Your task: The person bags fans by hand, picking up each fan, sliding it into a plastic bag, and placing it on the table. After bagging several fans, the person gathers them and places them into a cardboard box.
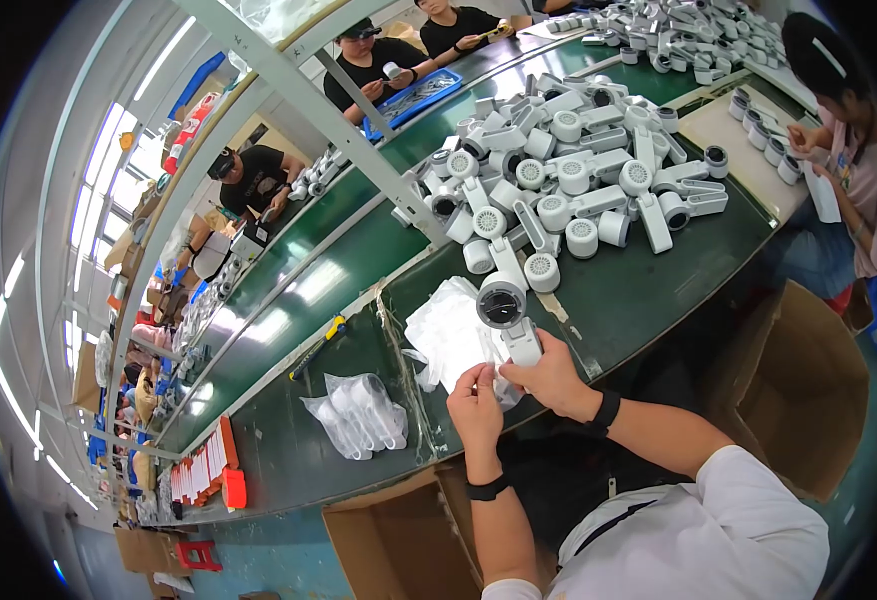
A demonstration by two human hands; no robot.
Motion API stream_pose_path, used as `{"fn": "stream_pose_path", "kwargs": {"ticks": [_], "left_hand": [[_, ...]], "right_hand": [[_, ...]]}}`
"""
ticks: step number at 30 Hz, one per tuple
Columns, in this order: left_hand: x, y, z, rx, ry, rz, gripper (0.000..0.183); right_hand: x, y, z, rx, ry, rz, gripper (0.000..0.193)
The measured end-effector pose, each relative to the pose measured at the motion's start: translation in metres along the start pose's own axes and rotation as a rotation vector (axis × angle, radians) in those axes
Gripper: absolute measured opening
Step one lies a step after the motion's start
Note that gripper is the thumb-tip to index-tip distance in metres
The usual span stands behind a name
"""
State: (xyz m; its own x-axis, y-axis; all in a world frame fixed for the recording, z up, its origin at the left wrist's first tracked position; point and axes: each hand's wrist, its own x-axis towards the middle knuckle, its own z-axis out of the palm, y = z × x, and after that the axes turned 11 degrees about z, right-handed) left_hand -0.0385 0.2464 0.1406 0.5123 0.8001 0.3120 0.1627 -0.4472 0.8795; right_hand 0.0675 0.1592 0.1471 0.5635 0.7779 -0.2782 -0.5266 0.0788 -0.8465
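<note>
My right hand (560, 377) is closed round the handle of a white handheld fan (523, 344), its round dark-centred head pointing away from me. Close beside the handle's lower end, my left hand (476, 405) has its thumb and fingers pinched together; what lies between them is too small to make out. Under and left of the fan is a heap of thin white plastic bags (443, 330) on the green table (298, 455). Just beyond, a large pile of similar white fans (583, 170) covers the table top.
Bagged fans (360, 412) and a yellow-black screwdriver (320, 346) lie to the left, near an orange box of white slips (208, 470). A metal post (358, 150) rises at the table's far edge. Open cardboard boxes (798, 400) stand below. A co-worker (858, 160) sits at right, others across.
</note>
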Motion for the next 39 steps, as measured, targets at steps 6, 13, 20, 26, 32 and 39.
{"fn": "stream_pose_path", "kwargs": {"ticks": [6,13,20,26,32,39], "left_hand": [[-0.002,0.004,0.005,-0.102,0.06,-0.038,0.023],[-0.006,0.008,0.007,-0.119,0.071,-0.017,0.023],[0.001,-0.006,-0.014,-0.855,0.274,-0.212,0.016],[0.0,0.002,-0.016,-1.01,0.137,-0.243,0.019],[-0.003,0.006,-0.003,-0.612,0.166,-0.167,0.02],[0.005,0.027,0.007,-0.488,0.096,-0.19,0.018]], "right_hand": [[-0.004,-0.001,0.001,0.053,-0.041,-0.014,0.034],[0.001,0.004,0.0,-0.027,-0.056,-0.045,0.035],[0.006,0.006,-0.01,-0.193,0.125,-0.108,0.035],[0.008,0.006,-0.019,-0.235,0.133,-0.109,0.033],[-0.014,-0.019,-0.038,-0.181,0.018,-0.053,0.033],[-0.048,-0.074,-0.095,-0.531,-0.49,0.134,0.064]]}}
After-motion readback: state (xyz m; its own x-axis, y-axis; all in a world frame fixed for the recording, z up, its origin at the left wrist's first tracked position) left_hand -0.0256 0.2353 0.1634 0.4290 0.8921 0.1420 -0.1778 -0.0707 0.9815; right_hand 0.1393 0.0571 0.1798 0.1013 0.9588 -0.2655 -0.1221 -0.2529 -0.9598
